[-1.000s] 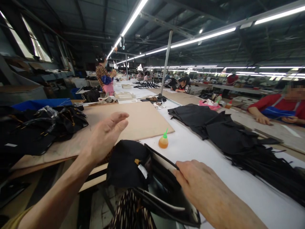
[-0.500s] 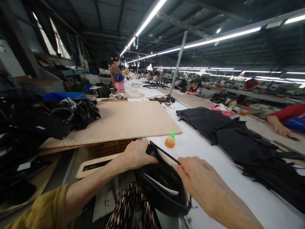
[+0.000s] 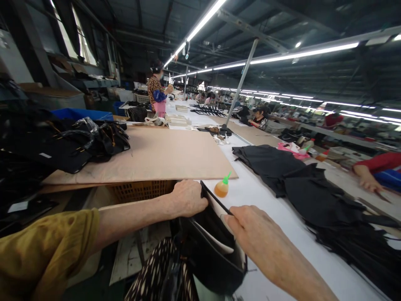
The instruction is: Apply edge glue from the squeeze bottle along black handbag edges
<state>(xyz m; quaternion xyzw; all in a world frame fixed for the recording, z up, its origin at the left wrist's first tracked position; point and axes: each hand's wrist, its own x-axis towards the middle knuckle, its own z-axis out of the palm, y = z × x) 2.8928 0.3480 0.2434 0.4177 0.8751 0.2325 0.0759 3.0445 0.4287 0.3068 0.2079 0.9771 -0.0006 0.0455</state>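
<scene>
A black bag with a pale inner edge hangs at the table's near edge, its mouth gaping upward. My left hand is closed on the far left end of its rim. With fingers curled over the right part of the same rim, my right hand grips it too; those fingertips are partly hidden by the bag wall. Just beyond the bag, a small squeeze bottle with amber liquid and a green nozzle stands on the white tabletop.
A beige board covers the table ahead. Black bags are piled at left, stacked black fabric pieces at right. An orange crate sits under the board. A co-worker's hand is at far right; another person stands further back.
My left hand has shifted slightly along the rim, and its forearm lies flatter. The bag has moved a little left and down in view. The camera has turned slightly.
</scene>
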